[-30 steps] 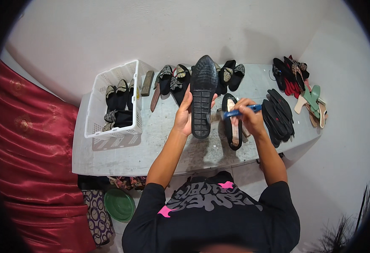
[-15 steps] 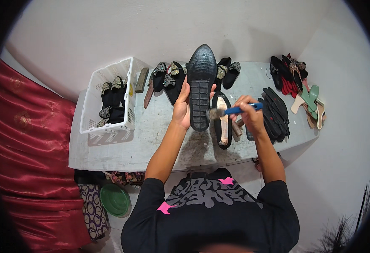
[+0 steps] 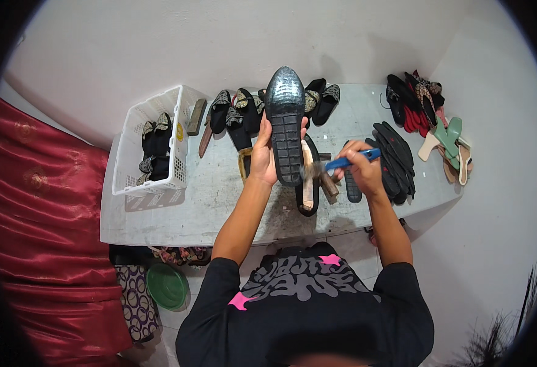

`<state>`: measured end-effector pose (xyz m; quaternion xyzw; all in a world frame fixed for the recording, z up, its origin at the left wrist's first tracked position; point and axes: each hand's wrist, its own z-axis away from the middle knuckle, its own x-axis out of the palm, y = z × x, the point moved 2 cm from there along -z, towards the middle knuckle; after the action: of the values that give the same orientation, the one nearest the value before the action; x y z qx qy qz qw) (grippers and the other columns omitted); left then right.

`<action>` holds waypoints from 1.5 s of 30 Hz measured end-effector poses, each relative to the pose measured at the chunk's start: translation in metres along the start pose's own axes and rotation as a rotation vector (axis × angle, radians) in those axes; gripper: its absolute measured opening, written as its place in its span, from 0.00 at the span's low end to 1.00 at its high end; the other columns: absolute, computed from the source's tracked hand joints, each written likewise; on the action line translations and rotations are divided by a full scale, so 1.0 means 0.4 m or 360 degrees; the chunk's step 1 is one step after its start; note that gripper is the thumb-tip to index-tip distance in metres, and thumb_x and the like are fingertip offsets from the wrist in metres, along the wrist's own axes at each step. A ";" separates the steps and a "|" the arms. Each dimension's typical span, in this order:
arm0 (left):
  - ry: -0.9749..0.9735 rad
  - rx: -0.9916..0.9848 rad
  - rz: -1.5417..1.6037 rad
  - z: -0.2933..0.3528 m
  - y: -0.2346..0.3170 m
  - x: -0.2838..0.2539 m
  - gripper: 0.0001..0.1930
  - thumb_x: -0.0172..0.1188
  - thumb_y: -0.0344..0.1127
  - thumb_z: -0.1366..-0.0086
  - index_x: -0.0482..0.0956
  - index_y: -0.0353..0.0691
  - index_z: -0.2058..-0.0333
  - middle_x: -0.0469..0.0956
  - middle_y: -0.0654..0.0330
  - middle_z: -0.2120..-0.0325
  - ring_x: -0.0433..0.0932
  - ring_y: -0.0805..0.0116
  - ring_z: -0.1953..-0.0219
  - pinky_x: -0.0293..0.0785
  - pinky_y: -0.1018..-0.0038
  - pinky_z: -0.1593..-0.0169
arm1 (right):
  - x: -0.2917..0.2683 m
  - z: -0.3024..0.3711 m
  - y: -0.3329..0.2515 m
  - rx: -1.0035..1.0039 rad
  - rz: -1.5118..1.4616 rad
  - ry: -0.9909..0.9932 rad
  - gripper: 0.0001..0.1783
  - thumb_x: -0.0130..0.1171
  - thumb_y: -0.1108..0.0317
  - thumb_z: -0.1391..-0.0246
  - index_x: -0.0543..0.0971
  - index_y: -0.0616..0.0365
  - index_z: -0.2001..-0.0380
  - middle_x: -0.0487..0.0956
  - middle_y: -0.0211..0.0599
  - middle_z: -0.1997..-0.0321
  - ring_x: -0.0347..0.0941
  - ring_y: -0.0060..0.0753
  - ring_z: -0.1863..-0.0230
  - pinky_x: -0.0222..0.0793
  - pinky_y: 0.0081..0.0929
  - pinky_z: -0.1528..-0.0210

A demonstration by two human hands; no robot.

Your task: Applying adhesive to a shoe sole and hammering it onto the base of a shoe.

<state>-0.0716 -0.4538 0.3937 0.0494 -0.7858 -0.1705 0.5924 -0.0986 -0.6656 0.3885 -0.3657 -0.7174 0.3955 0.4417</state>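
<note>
My left hand (image 3: 263, 155) is closed round a black shoe sole (image 3: 288, 131), held up with its gridded inner face toward me and its pointed toe end away; the toe part looks wet and shiny. A paintbrush (image 3: 343, 162) with a blue handle is gripped in my right hand (image 3: 363, 166), its bristles near the sole's heel-end right edge; whether they touch I cannot tell. Beneath, partly hidden by the sole, lies an upturned black shoe upper (image 3: 309, 192) with a pale underside. Beside it is a brown wooden-handled tool (image 3: 329, 185), partly covered.
A white plastic basket (image 3: 179, 156) of black shoes stands left on the table (image 3: 213, 214). Patterned black shoes (image 3: 220, 110) line the back edge. Black soles (image 3: 395, 160) are stacked right, with another sole (image 3: 353, 188) beside them. Green and beige insoles (image 3: 449, 139) lie far right.
The sole has tilted slightly, showing more shine at its toe. The brush has shifted slightly, still close to the sole's edge. The whole view has moved a little.
</note>
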 end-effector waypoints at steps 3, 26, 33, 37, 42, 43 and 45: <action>0.0009 0.0009 0.0065 -0.008 -0.018 -0.002 0.24 0.42 0.42 0.28 0.53 0.51 0.36 0.63 0.41 0.43 0.67 0.42 0.42 0.72 0.56 0.43 | -0.023 -0.008 -0.001 -0.0057 -0.0064 0.0007 0.10 0.50 0.72 0.42 0.73 0.68 0.74 0.76 0.47 0.73 0.77 0.33 0.75 0.76 0.24 0.74; 0.0193 0.0268 0.0031 -0.013 -0.066 -0.075 0.22 0.42 0.43 0.29 0.55 0.54 0.37 0.63 0.41 0.43 0.66 0.43 0.41 0.68 0.55 0.41 | -0.107 -0.046 0.072 0.0392 -0.0039 -0.0418 0.09 0.51 0.72 0.43 0.71 0.68 0.74 0.73 0.45 0.72 0.76 0.37 0.76 0.76 0.29 0.75; 0.0347 0.0284 0.0100 0.034 0.008 -0.163 0.28 0.44 0.48 0.30 0.57 0.38 0.38 0.57 0.38 0.39 0.64 0.44 0.40 0.68 0.53 0.40 | -0.246 -0.120 0.090 0.0199 -0.0214 0.0323 0.07 0.52 0.71 0.43 0.73 0.66 0.68 0.77 0.45 0.71 0.74 0.30 0.77 0.71 0.23 0.76; 0.0432 0.0243 -0.0068 0.063 -0.021 -0.152 0.25 0.43 0.46 0.29 0.58 0.41 0.39 0.59 0.40 0.40 0.63 0.42 0.39 0.66 0.53 0.39 | -0.290 -0.119 0.136 0.0169 -0.0267 0.0412 0.07 0.52 0.71 0.43 0.73 0.65 0.68 0.77 0.45 0.70 0.74 0.29 0.77 0.71 0.23 0.75; 0.0437 0.0197 -0.0267 0.076 -0.048 -0.155 0.22 0.39 0.43 0.28 0.57 0.46 0.38 0.61 0.40 0.41 0.62 0.40 0.39 0.66 0.52 0.39 | -0.249 -0.107 0.181 0.0261 -0.0268 0.0371 0.08 0.52 0.70 0.42 0.73 0.66 0.66 0.77 0.45 0.67 0.74 0.28 0.74 0.71 0.22 0.72; 0.0458 0.0223 -0.0247 0.081 -0.045 -0.165 0.21 0.39 0.43 0.28 0.59 0.47 0.38 0.61 0.40 0.42 0.62 0.40 0.40 0.66 0.52 0.39 | -0.234 -0.108 0.186 0.0300 -0.0234 0.0317 0.09 0.52 0.70 0.42 0.73 0.67 0.64 0.77 0.46 0.64 0.75 0.30 0.72 0.73 0.23 0.69; 0.0434 0.0264 -0.0163 0.093 -0.029 -0.180 0.22 0.39 0.43 0.28 0.59 0.45 0.39 0.62 0.40 0.42 0.62 0.40 0.40 0.66 0.52 0.39 | -0.200 -0.114 0.192 0.0323 -0.0312 0.0262 0.09 0.51 0.70 0.42 0.73 0.67 0.63 0.77 0.47 0.63 0.76 0.31 0.70 0.74 0.23 0.68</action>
<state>-0.0872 -0.4368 0.3149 0.1608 -0.7060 -0.1268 0.6780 -0.0158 -0.6924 0.3062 -0.2788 -0.6673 0.3896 0.5702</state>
